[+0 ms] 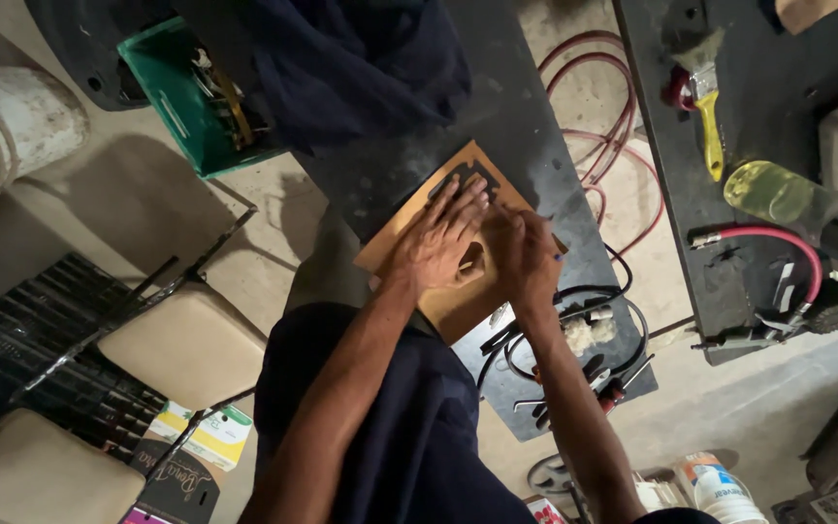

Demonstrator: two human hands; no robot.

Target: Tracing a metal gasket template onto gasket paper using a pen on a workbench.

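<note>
A brown cardboard sheet (409, 228) with cut-out shapes lies on a dark workbench top (526, 116). My left hand (441, 241) presses flat on the sheet with its fingers spread and holds nothing. Beside it and touching it, my right hand (526, 260) is curled at the sheet's right edge. It is closed on a thin pen-like thing (558, 257), of which only the blue tip shows. My hands hide the middle of the sheet.
Black cables and hand tools (574, 330) lie on the near end of the bench. A green crate (181, 107), a white bucket (2, 121) and padded stools (191, 344) stand left. On the right bench are a yellow-handled brush (709, 121), a red hose (778, 238) and a yellowish bottle (778, 192).
</note>
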